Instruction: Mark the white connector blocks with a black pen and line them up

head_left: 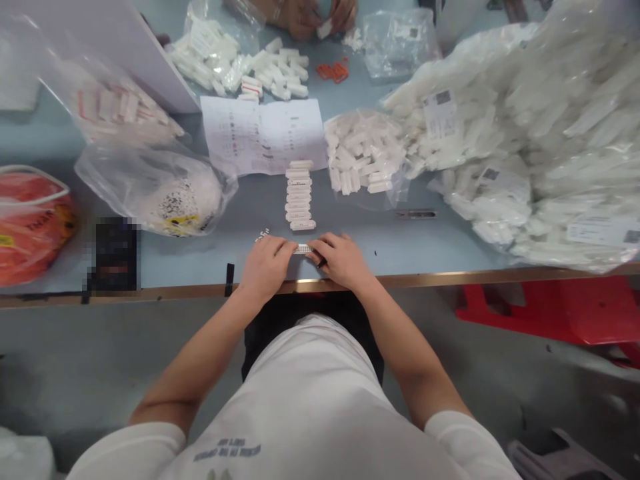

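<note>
My left hand (267, 263) and my right hand (340, 259) meet at the table's front edge, fingers curled round one small white connector (303, 249) held between them. A dark slim object pokes out under my right hand; I cannot make out what it is. Just beyond the hands lies a neat column of white connectors (299, 195), stacked one behind another. An open clear bag of loose white connectors (363, 159) sits to the right of that column.
A printed sheet (263, 135) lies behind the column. Big bags of white parts (540, 133) fill the right side. At the left are a clear bag (160, 190), an orange bag (30, 223) and a dark pixelated item (114, 255). Another person's hands (310, 15) work at the far edge.
</note>
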Available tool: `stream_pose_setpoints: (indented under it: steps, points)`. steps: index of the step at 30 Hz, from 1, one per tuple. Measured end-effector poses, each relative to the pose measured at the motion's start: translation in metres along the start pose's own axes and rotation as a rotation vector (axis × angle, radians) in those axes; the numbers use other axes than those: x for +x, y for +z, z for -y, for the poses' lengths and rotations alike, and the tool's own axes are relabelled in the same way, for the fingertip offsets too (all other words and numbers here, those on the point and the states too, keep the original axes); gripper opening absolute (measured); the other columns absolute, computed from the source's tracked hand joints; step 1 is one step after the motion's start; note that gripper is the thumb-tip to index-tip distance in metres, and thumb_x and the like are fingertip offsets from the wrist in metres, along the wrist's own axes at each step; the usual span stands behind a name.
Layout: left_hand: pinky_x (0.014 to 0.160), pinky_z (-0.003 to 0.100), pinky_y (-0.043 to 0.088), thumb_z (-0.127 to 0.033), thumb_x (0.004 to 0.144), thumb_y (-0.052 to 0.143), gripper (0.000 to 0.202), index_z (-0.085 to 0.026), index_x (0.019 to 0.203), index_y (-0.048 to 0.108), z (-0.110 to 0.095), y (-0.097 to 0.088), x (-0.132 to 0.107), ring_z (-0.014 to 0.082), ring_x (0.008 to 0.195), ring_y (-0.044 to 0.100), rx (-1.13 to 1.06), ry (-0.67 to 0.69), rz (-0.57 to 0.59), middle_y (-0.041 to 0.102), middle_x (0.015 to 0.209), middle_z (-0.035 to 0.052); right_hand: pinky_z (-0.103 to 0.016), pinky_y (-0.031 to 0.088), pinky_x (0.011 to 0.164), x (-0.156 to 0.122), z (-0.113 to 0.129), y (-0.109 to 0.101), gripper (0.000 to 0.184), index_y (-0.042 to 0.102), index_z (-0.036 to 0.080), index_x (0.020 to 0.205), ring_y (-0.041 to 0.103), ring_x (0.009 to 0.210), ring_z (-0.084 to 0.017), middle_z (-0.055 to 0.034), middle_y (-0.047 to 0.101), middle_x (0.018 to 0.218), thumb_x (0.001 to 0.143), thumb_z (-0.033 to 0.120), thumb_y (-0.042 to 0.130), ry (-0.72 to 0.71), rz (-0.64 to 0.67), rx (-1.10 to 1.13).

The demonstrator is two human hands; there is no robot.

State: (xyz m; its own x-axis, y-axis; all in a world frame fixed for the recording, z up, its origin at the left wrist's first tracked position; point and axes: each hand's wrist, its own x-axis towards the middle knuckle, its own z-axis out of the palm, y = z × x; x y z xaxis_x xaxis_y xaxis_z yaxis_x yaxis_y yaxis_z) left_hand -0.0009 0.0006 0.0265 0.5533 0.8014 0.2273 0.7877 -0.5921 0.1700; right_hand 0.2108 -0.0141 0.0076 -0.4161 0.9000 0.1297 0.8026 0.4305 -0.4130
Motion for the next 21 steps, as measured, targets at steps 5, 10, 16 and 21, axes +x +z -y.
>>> stream_pose_setpoints:
  steps: [5, 10, 16, 21]
  points:
    - [0.075, 0.036, 0.043, -0.016, 0.098, 0.038, 0.031, -0.017, 0.098, 0.068, -0.006, -0.005, 0.000, 0.0222, 0.082, 0.056, 0.114, 0.060, 0.031, 0.066, 0.088, 0.0095, -0.033, 0.032, 0.075, 0.000, -0.001, 0.001, 0.038, 0.066, 0.020, 0.113, 0.058, 0.085, -0.018, -0.0088, 0.069, 0.101, 0.104, 0.042, 0.036, -0.019, -0.013, -0.005]
    - [0.076, 0.037, 0.042, -0.016, 0.099, 0.036, 0.032, -0.016, 0.095, 0.068, -0.009, -0.010, 0.003, 0.0222, 0.082, 0.057, 0.136, 0.079, 0.057, 0.067, 0.088, 0.0096, -0.033, 0.032, 0.074, 0.001, -0.002, 0.002, 0.038, 0.066, 0.020, 0.113, 0.058, 0.084, -0.018, -0.0089, 0.068, 0.101, 0.104, 0.042, 0.036, -0.015, -0.006, -0.010]
    - [0.074, 0.037, 0.044, -0.016, 0.098, 0.037, 0.031, -0.016, 0.097, 0.068, -0.005, -0.011, 0.006, 0.0224, 0.081, 0.057, 0.141, 0.132, 0.073, 0.067, 0.086, 0.0099, -0.033, 0.032, 0.074, 0.000, -0.002, 0.001, 0.037, 0.066, 0.021, 0.114, 0.057, 0.084, -0.018, -0.0088, 0.068, 0.101, 0.103, 0.041, 0.036, -0.012, 0.001, -0.003]
    - [0.076, 0.039, 0.047, -0.014, 0.097, 0.035, 0.034, -0.014, 0.100, 0.068, -0.003, -0.010, 0.004, 0.0236, 0.083, 0.058, 0.050, 0.131, 0.072, 0.068, 0.089, 0.0128, -0.033, 0.032, 0.074, 0.000, -0.002, 0.001, 0.038, 0.066, 0.021, 0.115, 0.057, 0.084, -0.018, -0.0084, 0.067, 0.100, 0.104, 0.041, 0.036, -0.020, 0.004, -0.002]
